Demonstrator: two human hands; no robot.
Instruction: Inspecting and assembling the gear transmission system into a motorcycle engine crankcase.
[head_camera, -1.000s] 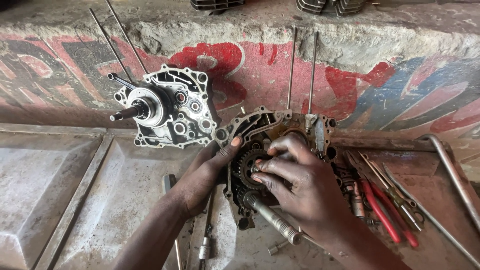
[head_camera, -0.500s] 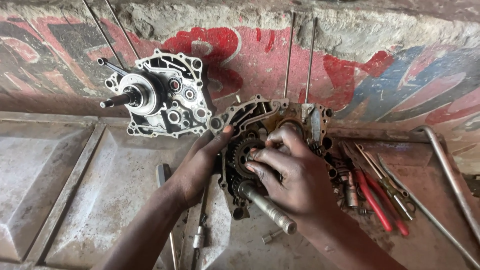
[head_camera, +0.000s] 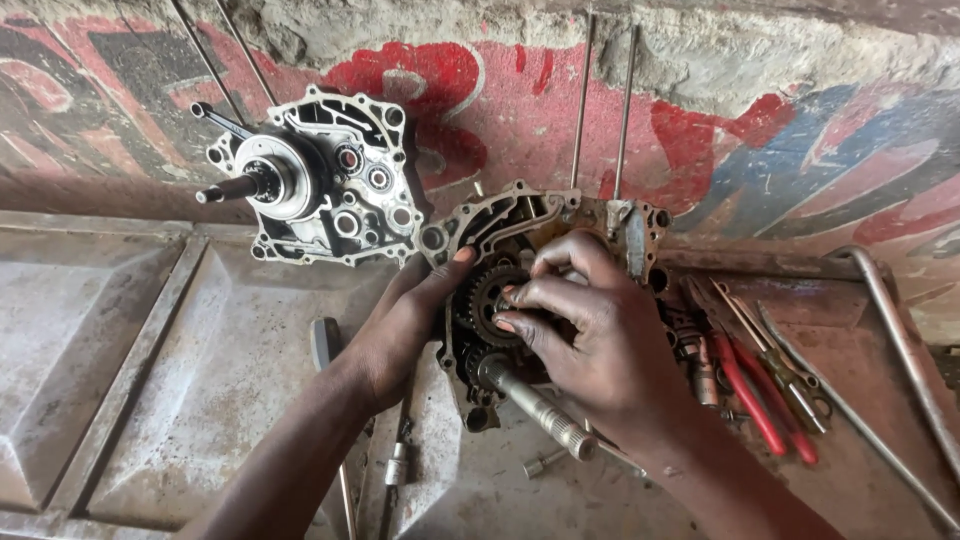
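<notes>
The right hand (head_camera: 590, 340) curls over a dark toothed gear (head_camera: 492, 300), its fingertips pinching the gear's rim where it sits inside an open engine case half (head_camera: 530, 225) on the metal tray (head_camera: 140, 400). The left hand (head_camera: 405, 325) lies flat against the case's left edge, thumb pressed to the rim, steadying it rather than gripping. Seating such a gear likely calls for keeping it square to its shaft and turning it gently until the teeth mesh. A ribbed steel shaft (head_camera: 535, 408) juts out below the gear. The case is greasy cast aluminium, rough and pitted. A second, cleaner case half (head_camera: 320, 185) leans against the painted wall behind. Red-handled pliers (head_camera: 755, 400) lie to the right.
</notes>
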